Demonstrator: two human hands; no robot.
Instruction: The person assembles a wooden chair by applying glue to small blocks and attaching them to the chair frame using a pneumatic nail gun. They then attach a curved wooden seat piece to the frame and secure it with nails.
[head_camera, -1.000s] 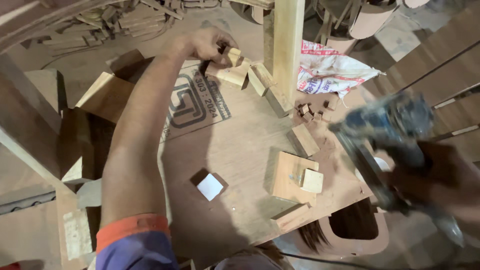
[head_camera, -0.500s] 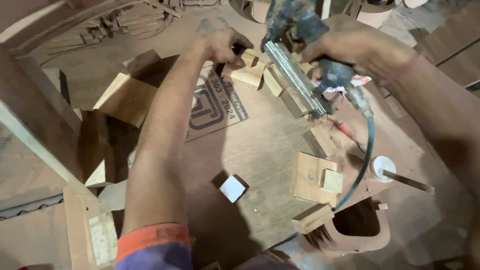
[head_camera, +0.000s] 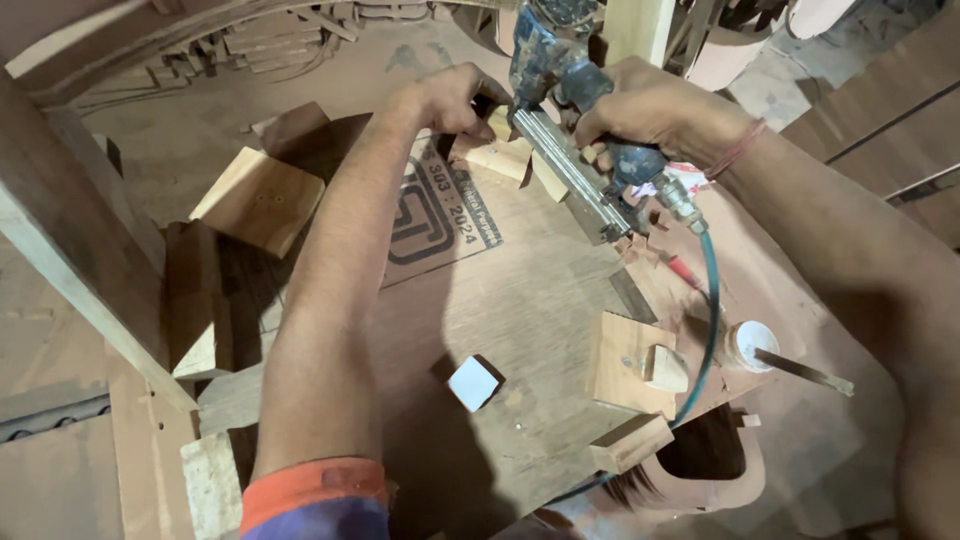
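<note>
Head view looks down on a brown plywood surface with wood bits all over it. At the far side, the left hand reaches out and presses down on a small pale wood block. Its fingers are curled on the block, so the block stays put and does not slide. The long bare arm stretches from the near edge to get there.

The right hand comes in from the right. Its fingers are clenched tight around the handle of a blue nail gun. The gun tilts down, and its long silver part runs back toward the person. The nose of the gun sits right by the block, just beside the left hand. I cannot tell if the nose touches the wood, as the hand hides that spot. A green hose hangs from the handle and curls down to the near side, so air can reach the gun.

Other things lie near. A small white square sits in the middle of the surface, well apart from the hands. To its right, a flat wood piece carries a small wedge on top. A round white cup with a stick in it stands at the right edge, close enough to grab. On the left, a bigger pale board and thick wood bars lie out of the way, so the middle stays free for work.
</note>
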